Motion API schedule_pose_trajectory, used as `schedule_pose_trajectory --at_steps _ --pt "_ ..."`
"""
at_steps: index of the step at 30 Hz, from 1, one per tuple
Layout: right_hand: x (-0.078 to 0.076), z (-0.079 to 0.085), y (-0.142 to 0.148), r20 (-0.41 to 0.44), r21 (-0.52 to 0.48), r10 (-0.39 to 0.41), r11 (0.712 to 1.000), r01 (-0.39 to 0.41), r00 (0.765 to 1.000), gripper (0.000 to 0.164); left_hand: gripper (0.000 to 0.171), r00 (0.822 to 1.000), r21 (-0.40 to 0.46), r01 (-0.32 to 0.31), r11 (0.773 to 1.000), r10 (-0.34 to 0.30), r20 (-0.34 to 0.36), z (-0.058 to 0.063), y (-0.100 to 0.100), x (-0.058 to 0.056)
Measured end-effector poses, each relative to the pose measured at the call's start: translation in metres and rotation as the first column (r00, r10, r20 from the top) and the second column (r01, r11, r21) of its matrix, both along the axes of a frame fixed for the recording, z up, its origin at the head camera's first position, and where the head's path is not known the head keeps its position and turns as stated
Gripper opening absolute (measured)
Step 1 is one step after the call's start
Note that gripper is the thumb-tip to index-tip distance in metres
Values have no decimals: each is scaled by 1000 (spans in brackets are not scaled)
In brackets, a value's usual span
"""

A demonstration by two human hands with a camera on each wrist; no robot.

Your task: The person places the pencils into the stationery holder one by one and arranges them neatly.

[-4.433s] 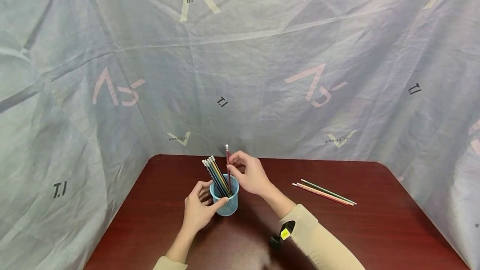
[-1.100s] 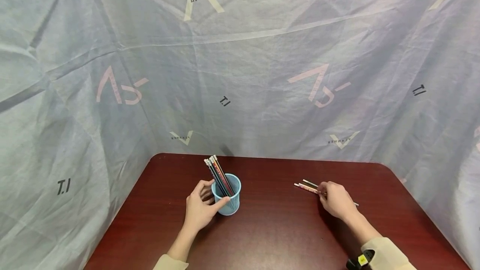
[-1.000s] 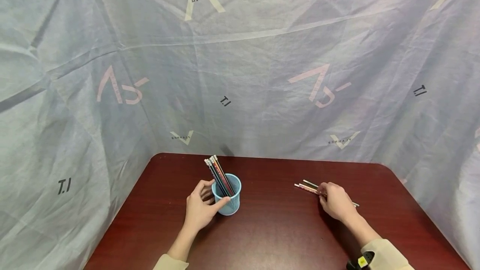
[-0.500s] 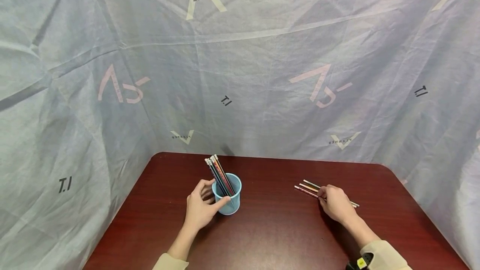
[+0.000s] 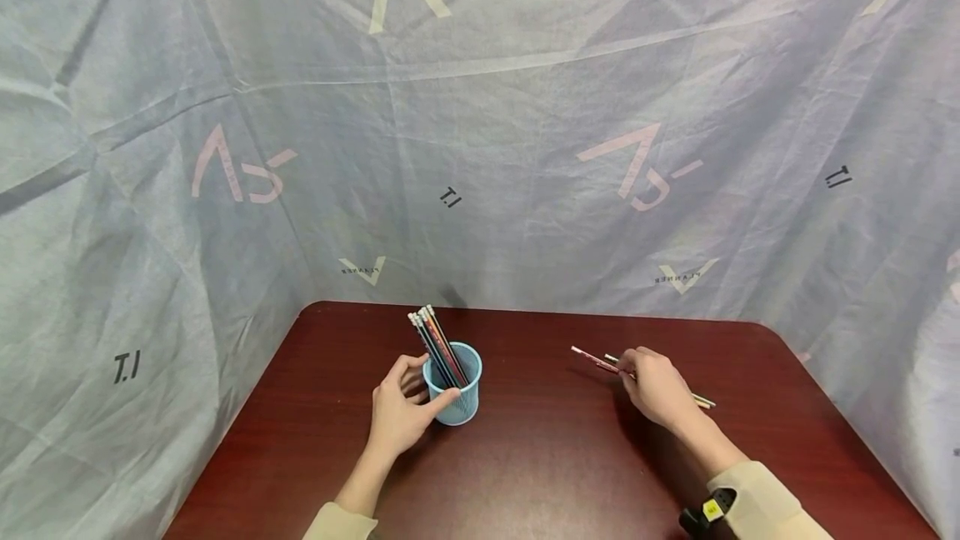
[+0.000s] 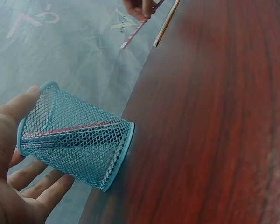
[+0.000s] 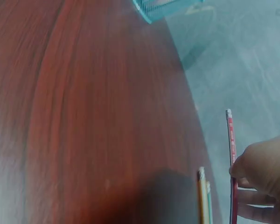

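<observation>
My left hand [image 5: 399, 409] holds a light blue mesh pencil cup [image 5: 463, 403] upright on the table, thumb and fingers around its side near the rim. Several pencils [image 5: 440, 347] lean to the left inside it, eraser ends up. Over to the right, my right hand [image 5: 655, 386] pinches a red pencil [image 7: 231, 135] between thumb and fingers. Its eraser end points left toward the cup, and in the left wrist view it is raised off the table. Beneath that hand lie a yellow pencil [image 7: 203, 196] and a green pencil [image 7: 209, 200], partly hidden in the head view.
The dark red-brown wooden table [image 5: 525, 457] has rounded back corners. Behind it and at both sides hangs a grey printed cloth [image 5: 510, 157]. A black device with a yellow label [image 5: 711, 510] sits at the right wrist.
Earlier, my right hand put a red pencil in the cup, then moved right to the loose pencils. Now it has lifted another red pencil and shifted slightly left. My left hand stays at the cup.
</observation>
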State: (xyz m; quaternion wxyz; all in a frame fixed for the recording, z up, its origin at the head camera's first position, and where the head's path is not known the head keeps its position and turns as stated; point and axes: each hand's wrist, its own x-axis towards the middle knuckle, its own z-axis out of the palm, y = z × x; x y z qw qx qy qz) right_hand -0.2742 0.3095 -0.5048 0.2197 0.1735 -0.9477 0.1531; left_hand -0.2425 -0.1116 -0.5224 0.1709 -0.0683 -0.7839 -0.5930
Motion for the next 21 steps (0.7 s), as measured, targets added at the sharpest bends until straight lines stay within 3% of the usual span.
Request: schedule_pose_trajectory --at_steps 13,21 --pt "-6 33 -48 -163 -88 84 991 -100 983 15 62 1000 -7 -3 1000 3 -1 1 1 -1" --pt "-8 58 -85 -231 -254 125 950 -184 965 16 62 1000 -11 -8 1000 9 13 3 2 1"
